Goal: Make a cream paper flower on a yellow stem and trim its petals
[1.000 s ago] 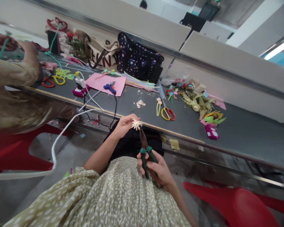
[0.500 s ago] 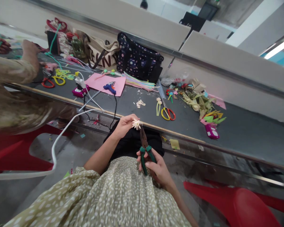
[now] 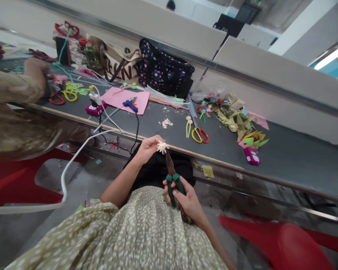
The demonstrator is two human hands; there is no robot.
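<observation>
A small cream-white flower [image 3: 162,147] with narrow petals is pinched in the fingers of my left hand [image 3: 148,149], at the table's front edge. My right hand [image 3: 187,194] is wrapped round the green handles of long-nosed pliers [image 3: 170,173]. The pliers' dark tips point up and meet the underside of the flower; whether they grip it I cannot tell. Beyond my hands, a little pile of cream petals [image 3: 167,123] lies on the dark table [image 3: 225,150]. Right of it are a pale flower on a yellow-green stem [image 3: 188,125] and scissors [image 3: 199,135] with red and yellow handles.
A blue glue gun [image 3: 131,104] rests on pink paper [image 3: 111,96], its black cord hanging over the edge. A white cable [image 3: 73,159] crosses at left. Bags [image 3: 165,69] stand against the partition. A co-worker's arm [image 3: 19,86] reaches in at left. Dried husks [image 3: 236,120] lie right.
The flower has turned slightly and shifted a little left, with the pliers' tips following. At far left, the co-worker's hands have moved.
</observation>
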